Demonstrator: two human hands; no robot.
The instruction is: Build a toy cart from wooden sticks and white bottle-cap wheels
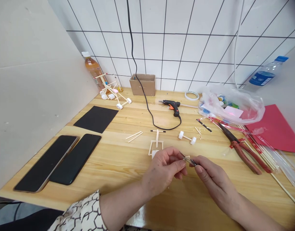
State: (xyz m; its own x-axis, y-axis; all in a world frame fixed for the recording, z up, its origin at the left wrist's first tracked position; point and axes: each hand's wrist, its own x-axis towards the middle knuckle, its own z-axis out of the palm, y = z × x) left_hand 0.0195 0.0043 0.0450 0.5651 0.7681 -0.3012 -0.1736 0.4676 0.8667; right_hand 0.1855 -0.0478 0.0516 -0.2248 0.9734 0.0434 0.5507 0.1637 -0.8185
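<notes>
Evidently, 1 small dark tool (192, 162) is pinched by the right hand's (213, 179) fingers; beside them, the left hand's (161, 171) are curled, their hold unclear.

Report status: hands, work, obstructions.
Right hand gripping small dark tool. Left hand pinched at its tip. Wooden frame just beyond, partly hidden by left fingers.

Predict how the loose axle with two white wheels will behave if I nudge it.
The wheeled axle would probably roll if pushed crosswise, since its ends carry round white wheels. It looks light: just a slim stick and two small wheels. It may snap or loosen if squeezed hard, given how thin that stick is.
</notes>
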